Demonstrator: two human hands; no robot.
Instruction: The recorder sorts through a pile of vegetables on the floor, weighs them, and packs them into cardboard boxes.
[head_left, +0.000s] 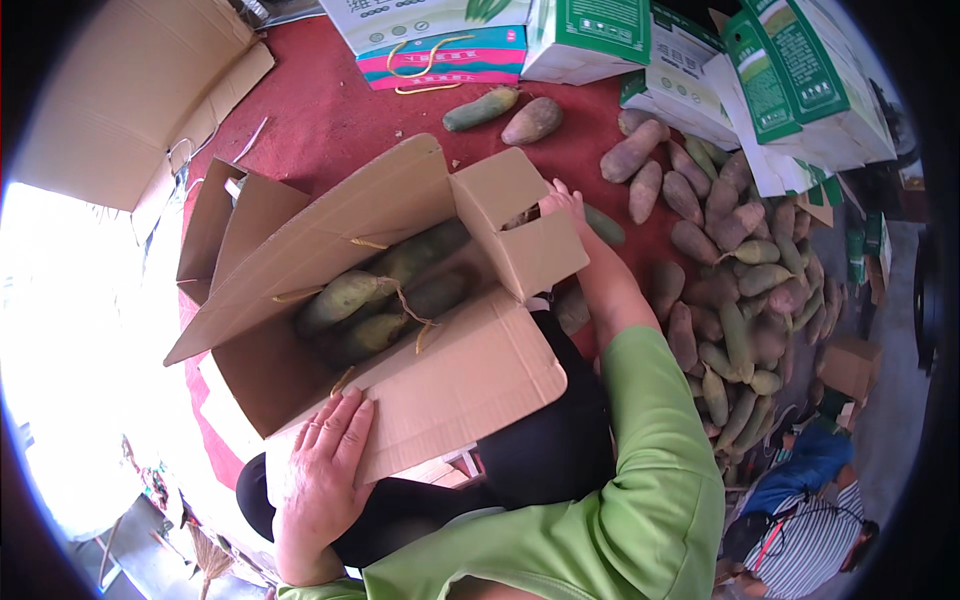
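An open cardboard box (450,390) lies tilted across my lap with its long flaps spread. Inside are several green radishes (345,300), and yellow cord loops (370,243) come through the flaps. My left hand (325,470) grips the near flap at its left end, fingers together on the cardboard and the thumb at the flap's edge. At the box's right end, my right hand (565,203) holds the end panel by the small folded flap; most of that hand is hidden behind the cardboard.
Many loose radishes (740,225) are heaped on the red cloth (300,90) to the right. Printed green-and-white cartons (590,40) stand at the far side. Another open cardboard box (240,215) sits behind mine on the left. A person in a striped shirt (810,540) is at lower right.
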